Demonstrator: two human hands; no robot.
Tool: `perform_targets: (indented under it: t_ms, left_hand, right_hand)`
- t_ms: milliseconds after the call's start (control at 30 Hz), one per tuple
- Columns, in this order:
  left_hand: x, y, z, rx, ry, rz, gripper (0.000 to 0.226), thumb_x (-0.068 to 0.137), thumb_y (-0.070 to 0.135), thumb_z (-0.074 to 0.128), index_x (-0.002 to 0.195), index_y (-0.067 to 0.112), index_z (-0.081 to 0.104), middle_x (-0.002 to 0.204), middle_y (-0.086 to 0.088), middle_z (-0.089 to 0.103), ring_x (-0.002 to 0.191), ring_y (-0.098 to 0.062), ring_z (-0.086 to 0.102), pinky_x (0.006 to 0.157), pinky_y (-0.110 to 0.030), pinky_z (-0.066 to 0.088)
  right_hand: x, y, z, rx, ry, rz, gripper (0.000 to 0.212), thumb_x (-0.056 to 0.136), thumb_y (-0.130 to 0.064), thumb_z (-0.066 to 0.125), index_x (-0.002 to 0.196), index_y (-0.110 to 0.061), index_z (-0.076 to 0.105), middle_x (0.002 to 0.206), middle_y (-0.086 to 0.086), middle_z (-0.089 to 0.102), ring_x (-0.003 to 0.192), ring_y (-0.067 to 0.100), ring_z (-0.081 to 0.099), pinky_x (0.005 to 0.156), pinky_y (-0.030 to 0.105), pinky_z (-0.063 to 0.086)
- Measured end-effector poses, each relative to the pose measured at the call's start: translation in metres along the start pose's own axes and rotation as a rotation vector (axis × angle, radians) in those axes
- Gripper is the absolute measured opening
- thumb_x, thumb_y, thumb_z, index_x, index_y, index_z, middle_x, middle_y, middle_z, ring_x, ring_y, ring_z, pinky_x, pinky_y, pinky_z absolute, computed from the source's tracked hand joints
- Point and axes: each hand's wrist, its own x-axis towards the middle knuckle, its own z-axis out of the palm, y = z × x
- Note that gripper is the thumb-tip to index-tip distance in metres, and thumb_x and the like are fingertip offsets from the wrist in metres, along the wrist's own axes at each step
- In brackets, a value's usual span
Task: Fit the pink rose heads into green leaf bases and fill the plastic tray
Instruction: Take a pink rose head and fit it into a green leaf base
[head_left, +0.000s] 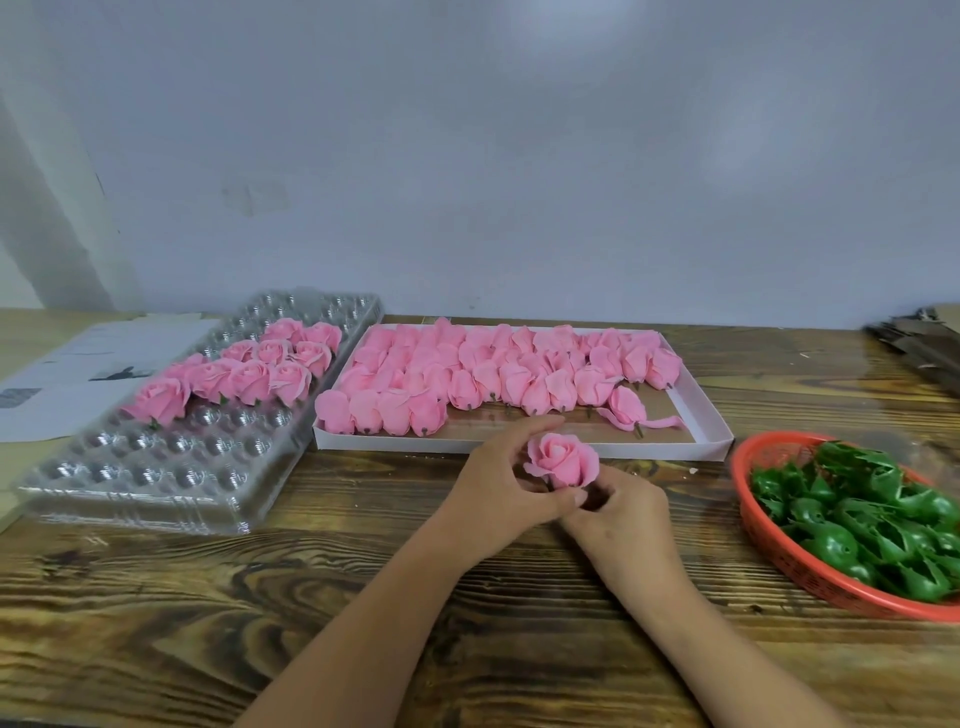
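Dark wooden tabletop (260, 597) is carrying everything: left hand (498, 478) and right hand (618, 512) are together pinching one pink rose head (563, 460); beyond-left, about eleven finished roses (249, 371) are sitting in one clear plastic tray (156, 488).

A dark, strongly grained wooden table (260, 597) is seen. On it, a clear glossy plastic tray (156, 483), a matt white cardboard box (519, 447) and an orange plastic mesh basket (779, 551) of shiny green leaf bases (831, 545) are set.
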Motion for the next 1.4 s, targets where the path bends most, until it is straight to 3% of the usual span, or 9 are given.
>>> perform_targets:
  t_ms: [100, 367, 567, 667, 767, 900, 1000, 1167, 1400]
  left_hand:
    - [-0.002, 0.003, -0.001, 0.022, 0.043, 0.015, 0.075, 0.074, 0.026, 0.088, 0.14, 0.039, 0.054, 0.127, 0.023, 0.062, 0.119, 0.006, 0.058, 0.107, -0.033, 0.052]
    - [-0.012, 0.032, -0.095, 0.022, 0.324, 0.06, 0.061, 0.076, 0.023, 0.086, 0.119, 0.054, 0.056, 0.111, 0.012, 0.07, 0.087, 0.001, 0.071, 0.071, -0.012, 0.056]
    - [-0.047, 0.006, -0.228, 0.115, 0.695, -0.034, 0.058, 0.076, 0.006, 0.087, 0.114, 0.044, 0.064, 0.11, 0.0, 0.072, 0.088, -0.002, 0.069, 0.074, -0.02, 0.056]
    - [-0.063, -0.015, -0.272, 0.208, 0.807, -0.112, 0.054, 0.077, 0.015, 0.088, 0.104, 0.053, 0.061, 0.118, -0.011, 0.068, 0.101, -0.021, 0.067, 0.086, -0.031, 0.052]
    - [-0.068, -0.03, -0.294, 0.295, 0.816, -0.187, 0.059, 0.077, 0.019, 0.089, 0.109, 0.057, 0.057, 0.117, -0.01, 0.064, 0.103, -0.028, 0.063, 0.082, -0.034, 0.049]
    - [-0.06, -0.042, -0.3, 0.397, 0.746, -0.265, 0.075, 0.077, 0.022, 0.089, 0.141, 0.033, 0.051, 0.113, -0.009, 0.065, 0.099, -0.028, 0.064, 0.075, -0.039, 0.054]
    - [-0.054, -0.047, -0.292, 0.43, 0.689, -0.302, 0.078, 0.077, 0.018, 0.089, 0.143, 0.028, 0.05, 0.111, -0.012, 0.069, 0.098, -0.03, 0.067, 0.091, -0.048, 0.055]
    - [-0.049, -0.063, -0.277, 0.489, 0.685, -0.341, 0.075, 0.074, 0.026, 0.091, 0.139, 0.029, 0.054, 0.117, -0.009, 0.073, 0.098, -0.027, 0.068, 0.093, -0.048, 0.054]
    - [-0.041, -0.069, -0.281, 0.81, 0.726, -0.431, 0.071, 0.078, 0.043, 0.085, 0.139, 0.023, 0.055, 0.109, -0.014, 0.075, 0.115, -0.041, 0.061, 0.111, -0.057, 0.028]
  right_hand:
    - [0.001, 0.001, 0.001, 0.001, -0.039, 0.032, 0.018, 0.071, -0.014, 0.083, 0.076, -0.026, 0.071, 0.066, -0.016, 0.069, 0.063, 0.003, 0.061, 0.055, 0.01, 0.042]
    - [0.003, 0.002, 0.001, -0.022, -0.127, 0.126, 0.062, 0.071, -0.038, 0.086, 0.127, -0.025, 0.062, 0.084, -0.023, 0.068, 0.077, -0.003, 0.063, 0.066, 0.006, 0.045]
    - [0.003, 0.0, 0.001, -0.025, -0.144, 0.138, 0.053, 0.081, -0.036, 0.078, 0.129, -0.024, 0.06, 0.085, -0.028, 0.067, 0.08, -0.006, 0.062, 0.064, 0.004, 0.042]
    - [0.004, 0.001, 0.002, -0.033, -0.129, 0.138, 0.046, 0.084, -0.035, 0.076, 0.127, -0.026, 0.061, 0.082, -0.025, 0.069, 0.079, -0.007, 0.062, 0.062, 0.008, 0.043]
    - [0.005, 0.004, 0.004, -0.041, -0.11, 0.124, 0.04, 0.086, -0.03, 0.075, 0.124, -0.025, 0.063, 0.079, -0.02, 0.07, 0.079, -0.006, 0.063, 0.067, 0.01, 0.043]
    - [0.005, 0.01, 0.005, -0.037, -0.114, 0.11, 0.037, 0.088, -0.025, 0.073, 0.123, -0.025, 0.063, 0.085, -0.028, 0.067, 0.08, -0.005, 0.063, 0.066, 0.007, 0.044]
    - [0.006, 0.013, 0.005, -0.035, -0.116, 0.11, 0.035, 0.088, -0.022, 0.072, 0.122, -0.026, 0.063, 0.087, -0.03, 0.066, 0.08, -0.004, 0.063, 0.067, 0.011, 0.044]
    - [0.005, 0.013, 0.005, -0.034, -0.085, 0.087, 0.032, 0.087, -0.015, 0.071, 0.115, -0.028, 0.063, 0.082, -0.025, 0.068, 0.077, 0.0, 0.063, 0.068, 0.006, 0.043]
    - [0.004, 0.011, 0.004, -0.05, -0.08, 0.066, 0.031, 0.087, -0.014, 0.07, 0.112, -0.031, 0.062, 0.079, -0.021, 0.068, 0.075, 0.0, 0.062, 0.067, 0.006, 0.043]
